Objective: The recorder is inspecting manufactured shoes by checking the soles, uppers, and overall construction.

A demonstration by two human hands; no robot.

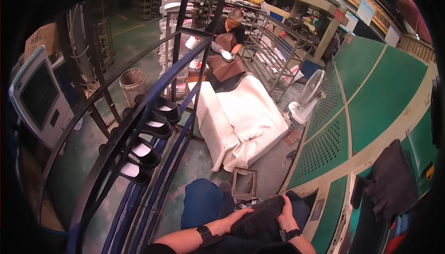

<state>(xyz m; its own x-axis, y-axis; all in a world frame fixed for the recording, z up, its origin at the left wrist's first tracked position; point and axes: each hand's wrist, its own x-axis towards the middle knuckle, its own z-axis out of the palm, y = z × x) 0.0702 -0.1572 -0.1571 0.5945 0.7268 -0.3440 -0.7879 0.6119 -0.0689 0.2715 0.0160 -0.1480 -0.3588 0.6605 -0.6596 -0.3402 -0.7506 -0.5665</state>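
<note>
At the lower middle, a dark, rough-surfaced piece [256,220] lies between my hands above my lap; whether it is a cloth or a shoe part I cannot make out. My left hand [237,218] is closed on its left edge. On the opposite edge, my right hand [287,215] grips it with the thumb on top. Both wrists wear dark bands. Beyond my knees a square metal frame [244,183] rests on the floor.
A blue-black rack [160,80] with several black shoes [155,125] stands left. Ahead are a white-covered block [250,115] and a seated person [227,45] holding a white shoe. Green machine panels [324,156], a fan [306,96] and dark cloth [391,180] line the right.
</note>
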